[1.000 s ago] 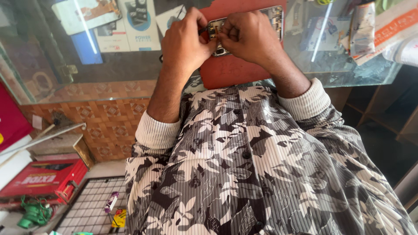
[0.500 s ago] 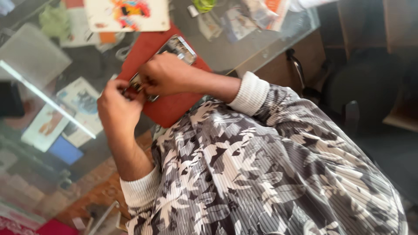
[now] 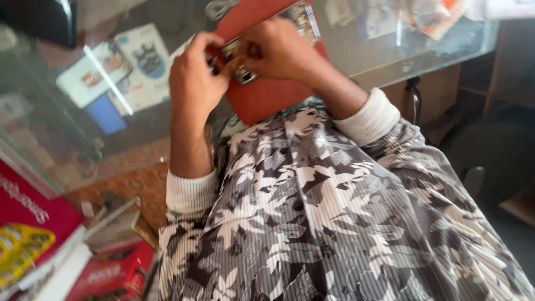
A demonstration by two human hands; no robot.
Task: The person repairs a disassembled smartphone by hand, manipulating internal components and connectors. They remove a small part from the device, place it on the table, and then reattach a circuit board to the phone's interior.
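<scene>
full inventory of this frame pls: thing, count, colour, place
small metal part: 1, silvery, pinched between both hands over the mat
mat: 1, red, on the glass top
glass tabletop: 1, clear, upper frame
printed cards: several, white and blue, under the glass at left
boxes: two or more, red, lower left
shirt: 1, grey-white floral, centre
left hand: 1, on the part
right hand: 1, on the part

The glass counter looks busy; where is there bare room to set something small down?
Bare glass counter lies right of the red mat, between it and the counter's near edge. It is crowded on the mat, where the left hand and right hand grip a small metal device, and along the far edge with papers.
</scene>
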